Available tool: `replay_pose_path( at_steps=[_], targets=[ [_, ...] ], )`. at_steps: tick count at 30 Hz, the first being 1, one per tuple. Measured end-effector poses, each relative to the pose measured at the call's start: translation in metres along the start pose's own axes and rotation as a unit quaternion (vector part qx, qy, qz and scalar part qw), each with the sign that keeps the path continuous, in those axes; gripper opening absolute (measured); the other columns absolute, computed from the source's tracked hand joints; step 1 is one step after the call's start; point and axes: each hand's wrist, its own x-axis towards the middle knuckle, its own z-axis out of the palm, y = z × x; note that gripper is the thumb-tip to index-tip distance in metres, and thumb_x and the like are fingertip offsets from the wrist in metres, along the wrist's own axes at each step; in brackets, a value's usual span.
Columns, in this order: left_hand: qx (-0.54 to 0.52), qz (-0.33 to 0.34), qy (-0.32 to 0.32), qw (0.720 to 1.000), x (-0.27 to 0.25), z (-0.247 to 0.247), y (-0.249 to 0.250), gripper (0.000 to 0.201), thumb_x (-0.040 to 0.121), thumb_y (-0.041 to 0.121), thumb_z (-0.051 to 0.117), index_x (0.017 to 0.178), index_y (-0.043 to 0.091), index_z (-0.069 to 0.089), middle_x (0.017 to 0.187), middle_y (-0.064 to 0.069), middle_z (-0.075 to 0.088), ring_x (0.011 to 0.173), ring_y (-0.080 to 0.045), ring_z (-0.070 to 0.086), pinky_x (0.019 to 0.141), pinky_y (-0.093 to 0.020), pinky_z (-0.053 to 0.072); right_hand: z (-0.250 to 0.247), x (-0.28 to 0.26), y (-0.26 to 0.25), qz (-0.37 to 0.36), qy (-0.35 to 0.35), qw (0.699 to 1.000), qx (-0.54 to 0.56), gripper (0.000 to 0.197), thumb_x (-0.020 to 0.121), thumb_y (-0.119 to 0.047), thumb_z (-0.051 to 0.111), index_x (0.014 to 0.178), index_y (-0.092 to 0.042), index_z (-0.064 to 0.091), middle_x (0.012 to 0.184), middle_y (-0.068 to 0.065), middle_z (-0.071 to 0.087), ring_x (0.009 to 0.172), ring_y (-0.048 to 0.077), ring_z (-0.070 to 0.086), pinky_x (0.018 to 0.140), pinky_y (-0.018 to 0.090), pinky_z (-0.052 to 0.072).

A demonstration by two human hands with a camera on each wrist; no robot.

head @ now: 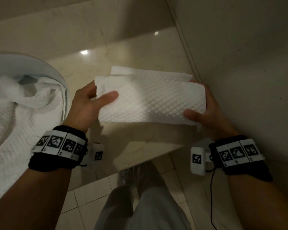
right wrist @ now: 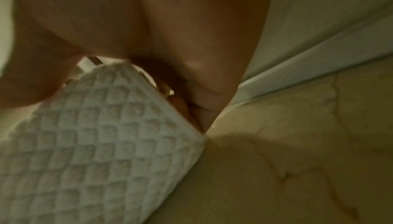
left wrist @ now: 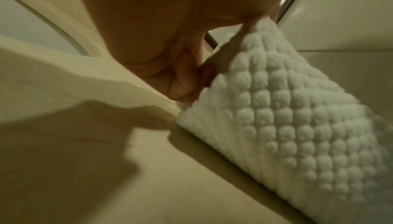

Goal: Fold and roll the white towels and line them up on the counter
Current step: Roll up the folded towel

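A white waffle-textured towel (head: 148, 98), folded into a long band, lies across the beige marble counter (head: 140, 146). My left hand (head: 88, 103) grips its left end, thumb on top and fingers tucked under the fabric. My right hand (head: 204, 110) grips the right end the same way, beside the wall. In the left wrist view the towel (left wrist: 297, 118) runs away from my curled fingers (left wrist: 180, 83). The right wrist view shows the towel (right wrist: 95, 143) pinched under my hand (right wrist: 191, 79).
A round white basin (head: 61, 83) at the left holds a heap of unfolded white towels (head: 20, 113). A wall (head: 248, 63) closes the counter on the right. The counter's front edge runs diagonally above the tiled floor (head: 90, 196), where my legs show.
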Motion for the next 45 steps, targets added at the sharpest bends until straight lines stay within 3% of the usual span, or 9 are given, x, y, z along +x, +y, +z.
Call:
replay_pose_path(
  at_steps=[3, 12, 17, 22, 27, 29, 32, 38, 45],
  targets=[
    [-0.027, -0.049, 0.031, 0.998, 0.013, 0.005, 0.005, 0.012, 0.092, 0.031, 0.069, 0.100, 0.024, 0.075, 0.094, 0.008, 0.079, 0.091, -0.009, 0.074, 0.072, -0.023, 0.055, -0.005, 0.002, 0.001, -0.033, -0.027, 0.994, -0.097, 0.120, 0.050, -0.048, 0.089, 0.147, -0.013, 0.028, 0.146, -0.003, 0.044, 0.131, -0.001, 0.047, 0.106, 0.017, 0.041],
    [-0.092, -0.049, 0.054, 0.993, 0.014, 0.013, 0.007, 0.039, 0.090, 0.051, 0.062, 0.112, 0.019, 0.067, 0.103, 0.009, 0.075, 0.098, -0.009, 0.070, 0.078, -0.023, 0.054, 0.014, 0.001, -0.001, 0.060, 0.059, 0.996, 0.005, 0.048, 0.072, -0.037, 0.080, 0.116, -0.034, 0.060, 0.108, -0.023, 0.072, 0.104, -0.004, 0.066, 0.082, 0.017, 0.055],
    [-0.030, -0.024, 0.140, 0.989, 0.011, 0.015, -0.007, 0.083, 0.074, 0.049, 0.081, 0.142, 0.019, 0.046, 0.131, 0.005, 0.063, 0.116, -0.010, 0.066, 0.097, -0.038, 0.057, 0.019, 0.002, 0.000, 0.102, 0.008, 0.995, -0.004, 0.053, 0.064, -0.047, 0.086, 0.110, -0.023, 0.073, 0.111, -0.003, 0.075, 0.106, 0.017, 0.070, 0.092, 0.044, 0.056],
    [-0.085, -0.079, 0.196, 0.974, 0.012, 0.021, -0.007, 0.096, 0.069, 0.051, 0.084, 0.146, 0.016, 0.039, 0.125, 0.004, 0.064, 0.110, -0.012, 0.068, 0.089, -0.038, 0.060, 0.021, 0.004, -0.017, 0.113, -0.084, 0.988, -0.056, 0.022, 0.068, -0.040, 0.078, 0.077, -0.021, 0.075, 0.075, -0.009, 0.075, 0.070, 0.004, 0.070, 0.058, 0.019, 0.049],
    [-0.151, -0.152, 0.154, 0.965, 0.003, 0.028, -0.009, 0.082, 0.066, 0.054, 0.086, 0.123, 0.002, 0.059, 0.114, -0.006, 0.069, 0.085, -0.016, 0.071, 0.064, -0.027, 0.057, 0.047, 0.007, -0.022, 0.115, -0.213, 0.959, -0.151, 0.046, 0.076, -0.049, 0.073, 0.094, -0.006, 0.076, 0.092, 0.005, 0.077, 0.086, 0.021, 0.074, 0.078, 0.038, 0.058],
    [-0.183, -0.157, 0.109, 0.964, -0.005, 0.029, -0.010, 0.067, 0.068, 0.051, 0.085, 0.110, 0.004, 0.066, 0.109, -0.008, 0.073, 0.089, -0.023, 0.071, 0.077, -0.034, 0.057, 0.058, 0.007, -0.019, 0.103, -0.263, 0.944, -0.173, 0.049, 0.081, -0.054, 0.072, 0.102, -0.010, 0.074, 0.098, 0.004, 0.076, 0.091, 0.021, 0.073, 0.086, 0.044, 0.059],
    [-0.241, -0.165, 0.059, 0.954, -0.017, 0.025, -0.013, 0.079, 0.070, 0.045, 0.084, 0.134, 0.007, 0.058, 0.129, -0.010, 0.070, 0.118, -0.029, 0.067, 0.098, -0.048, 0.054, 0.073, 0.004, -0.019, 0.115, -0.318, 0.924, -0.180, 0.062, 0.074, -0.065, 0.069, 0.117, -0.020, 0.069, 0.110, -0.002, 0.074, 0.101, 0.014, 0.070, 0.094, 0.044, 0.055],
    [-0.283, -0.163, 0.043, 0.944, -0.035, 0.007, -0.006, 0.072, 0.078, 0.025, 0.075, 0.144, 0.025, 0.044, 0.138, -0.003, 0.061, 0.117, -0.021, 0.067, 0.085, -0.041, 0.059, 0.095, 0.004, -0.040, 0.134, -0.377, 0.900, -0.172, 0.029, 0.083, -0.037, 0.073, 0.112, -0.038, 0.065, 0.107, -0.019, 0.072, 0.103, -0.002, 0.066, 0.094, 0.021, 0.049],
    [-0.281, -0.097, 0.073, 0.952, -0.053, -0.033, 0.022, 0.074, 0.078, 0.017, 0.075, 0.145, 0.032, 0.045, 0.136, -0.001, 0.065, 0.119, -0.021, 0.067, 0.084, -0.037, 0.060, 0.122, 0.024, -0.084, 0.079, -0.336, 0.927, -0.144, 0.080, 0.060, -0.078, 0.070, 0.102, -0.011, 0.076, 0.102, 0.002, 0.077, 0.099, 0.019, 0.072, 0.100, 0.044, 0.052]
  ],
)
